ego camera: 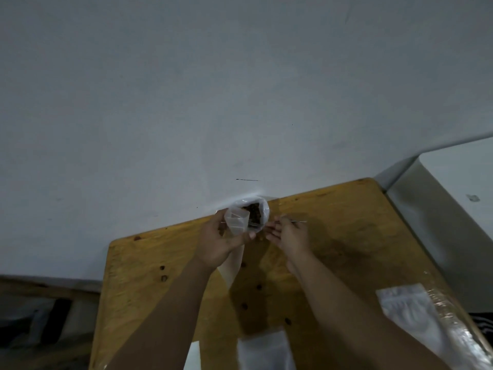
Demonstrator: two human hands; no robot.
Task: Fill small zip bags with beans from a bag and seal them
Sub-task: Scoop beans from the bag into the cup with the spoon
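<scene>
Closest to the lens, a flat clear zip bag [262,351] is being seen lying on the wooden table [149,263], with a heap of more bags [410,313] being shown along the right edge. Out at the far edge, against the grey wall [160,102], the bean bag [263,212] is being gripped by the left hand [218,244], fingers curled round its left side. Its mouth is being held round and wide, turned up toward the camera, so its long axis is being pointed almost straight away from the lens. Dark beans [253,209] are being exposed inside. Just to the right, a thin clear strip [298,222] is being pinched by the right hand [290,236]. The strip is being held level, running left to right, and what it is cannot be told. The two hands are being held close together but apart.
</scene>
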